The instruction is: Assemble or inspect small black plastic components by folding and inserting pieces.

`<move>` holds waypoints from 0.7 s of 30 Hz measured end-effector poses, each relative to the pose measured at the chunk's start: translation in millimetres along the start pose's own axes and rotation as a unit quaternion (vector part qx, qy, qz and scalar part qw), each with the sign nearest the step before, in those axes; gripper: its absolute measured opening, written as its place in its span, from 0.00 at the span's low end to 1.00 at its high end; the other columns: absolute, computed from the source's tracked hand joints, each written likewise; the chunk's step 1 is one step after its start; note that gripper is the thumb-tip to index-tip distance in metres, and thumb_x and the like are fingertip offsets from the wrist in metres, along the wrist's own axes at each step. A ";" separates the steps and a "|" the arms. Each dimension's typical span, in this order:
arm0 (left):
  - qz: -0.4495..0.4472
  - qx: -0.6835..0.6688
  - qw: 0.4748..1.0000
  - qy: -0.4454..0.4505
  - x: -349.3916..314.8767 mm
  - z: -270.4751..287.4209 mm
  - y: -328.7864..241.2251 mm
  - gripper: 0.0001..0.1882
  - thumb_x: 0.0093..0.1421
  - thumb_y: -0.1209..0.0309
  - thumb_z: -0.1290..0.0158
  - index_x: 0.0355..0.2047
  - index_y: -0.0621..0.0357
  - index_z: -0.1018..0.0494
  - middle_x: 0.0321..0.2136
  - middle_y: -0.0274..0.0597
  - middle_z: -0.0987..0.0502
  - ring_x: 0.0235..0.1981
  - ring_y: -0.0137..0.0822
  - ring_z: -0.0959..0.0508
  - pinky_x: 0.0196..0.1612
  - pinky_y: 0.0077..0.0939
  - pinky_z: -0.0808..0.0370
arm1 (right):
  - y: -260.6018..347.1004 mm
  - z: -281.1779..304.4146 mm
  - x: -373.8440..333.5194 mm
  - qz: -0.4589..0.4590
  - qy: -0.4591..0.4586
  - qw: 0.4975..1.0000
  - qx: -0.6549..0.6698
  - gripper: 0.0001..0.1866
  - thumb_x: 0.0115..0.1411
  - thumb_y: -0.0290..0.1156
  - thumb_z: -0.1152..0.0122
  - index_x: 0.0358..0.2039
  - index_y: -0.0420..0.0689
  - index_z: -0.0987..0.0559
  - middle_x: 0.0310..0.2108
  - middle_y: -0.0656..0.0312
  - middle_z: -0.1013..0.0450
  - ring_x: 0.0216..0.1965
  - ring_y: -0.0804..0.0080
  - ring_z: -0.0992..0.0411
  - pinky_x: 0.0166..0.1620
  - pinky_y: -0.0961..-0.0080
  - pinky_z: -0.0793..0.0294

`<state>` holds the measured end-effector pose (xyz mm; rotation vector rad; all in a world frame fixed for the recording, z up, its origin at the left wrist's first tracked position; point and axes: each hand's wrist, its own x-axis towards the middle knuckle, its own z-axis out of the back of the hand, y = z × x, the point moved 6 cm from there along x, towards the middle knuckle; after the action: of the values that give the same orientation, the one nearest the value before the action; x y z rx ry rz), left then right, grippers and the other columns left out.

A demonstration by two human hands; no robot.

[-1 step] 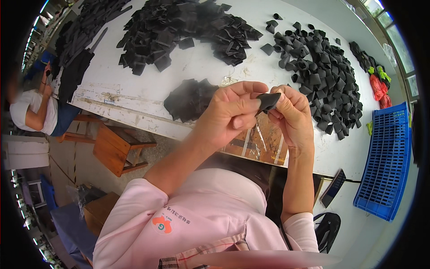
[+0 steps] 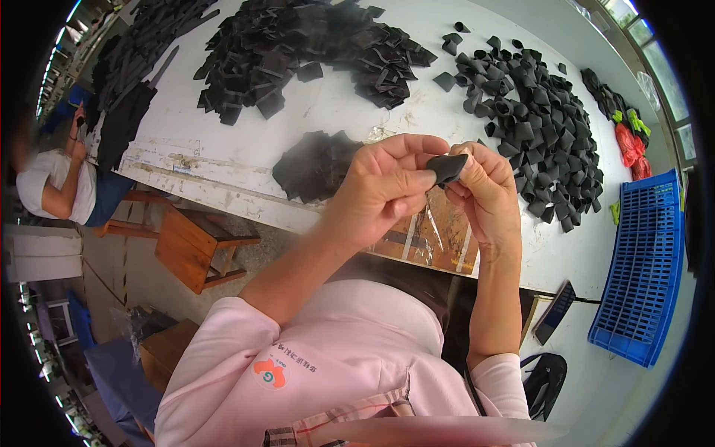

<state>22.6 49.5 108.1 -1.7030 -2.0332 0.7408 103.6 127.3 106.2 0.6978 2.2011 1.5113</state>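
Observation:
A small black fabric piece, bent into a curved, tube-like shape, is held up above the front edge of the table. My left hand pinches its left end between thumb and fingers. At its right end, my right hand grips it with thumb and fingertips. Just left of my left hand lies a low stack of flat black pieces, partly hidden by that hand. Right of my right hand spreads a heap of rolled black pieces, many shaped like short cones or tubes.
A large pile of flat black pieces covers the back of the white table. Black strips lie at the far left. A blue plastic crate stands right. Left are a wooden stool and a seated person.
The fingers of my left hand have shifted slightly on the black fabric piece, the lower ones curling in a little. My right hand looks the same.

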 end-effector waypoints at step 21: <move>0.097 -0.238 0.957 0.131 10.2 15.6 18.2 0.13 0.51 0.82 0.61 0.37 0.63 0.33 0.27 0.43 0.26 0.06 0.16 0.43 0.09 0.11 0.49 | -2.7 -2.6 5.1 -0.023 0.049 0.997 0.051 0.14 0.57 0.37 0.49 0.21 0.41 0.29 0.16 0.72 0.40 0.18 0.85 0.46 0.20 0.88 0.46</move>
<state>25.5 59.5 84.3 -2.1507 -1.9777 0.0558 97.5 127.6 104.4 0.6108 2.3661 1.4470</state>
